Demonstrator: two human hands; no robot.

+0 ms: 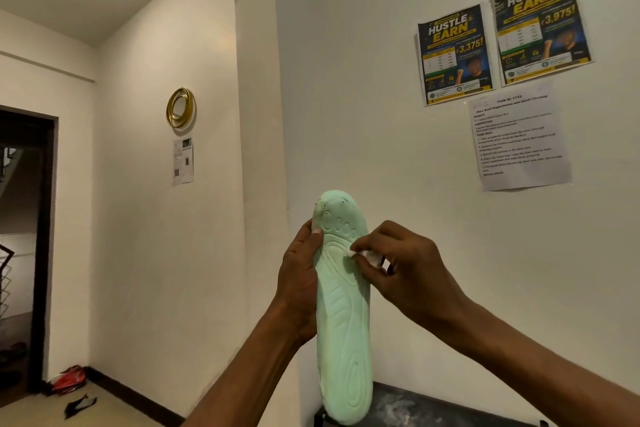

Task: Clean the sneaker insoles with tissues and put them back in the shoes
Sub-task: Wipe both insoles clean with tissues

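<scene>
The right hand's [401, 263] fingertips are curled together, pinching a small wad of tissue [367, 255] against the upper part of the pale green insole [343, 322]. The left hand [299, 277] grips the insole's left edge, with the thumb pressed on its face. Gripped along one edge only, the soft insole could bend or slip under rubbing, and so small a wad could shred. The insole is held in the air before the wall [346, 80], standing nearly upright, toe end up and heel down.
</scene>
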